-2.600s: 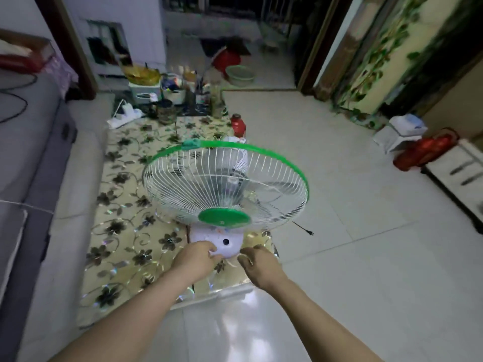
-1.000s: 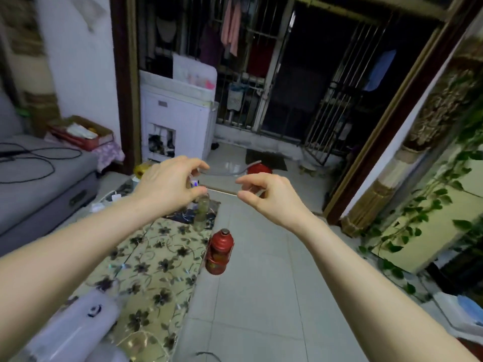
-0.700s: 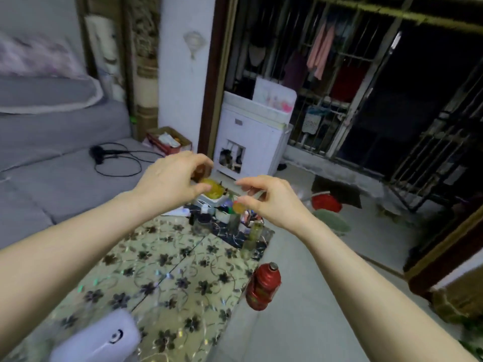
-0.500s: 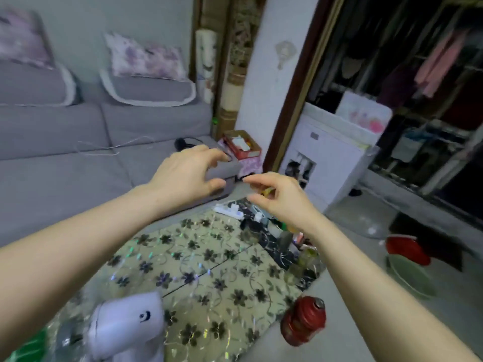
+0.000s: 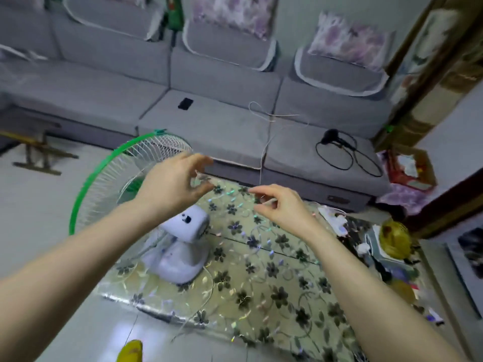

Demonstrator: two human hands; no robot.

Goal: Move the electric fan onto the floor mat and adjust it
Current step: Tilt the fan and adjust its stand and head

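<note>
1. Your left hand (image 5: 172, 188) was raised in front of you with its grip half curled, thumb and fingers apart and closed on nothing; it overlapped the fan's cage in the picture, but I could not tell whether it touched the wires.
2. Your right hand (image 5: 281, 205) hung in the air over the mat, thumb and forefinger drawn close together in a pinch. Whether that grip held anything, such as a thin cord, was too blurred to tell.
3. The white electric fan with the green-rimmed wire cage (image 5: 180, 239) stood with its rounded base on the near left corner of the shiny floral-patterned floor mat (image 5: 274, 270), the cage tilted away to the left and reaching out past the mat's edge over the pale tiled floor (image 5: 39, 205).
4. Your left forearm covered the lower part of the cage and the fan's neck; the green hub showed only as a sliver behind your wrist.
5. A thin white cord (image 5: 264, 142) ran down from the seat of the grey fabric sofa (image 5: 222, 82) toward the mat; its lower end was lost against the pattern.
6. A black hair dryer with a looped cable (image 5: 332, 137) lay on the sofa's right seat, well apart from the fan.
7. A yellow slipper (image 5: 130, 351) was cut off at the bottom edge.
</note>
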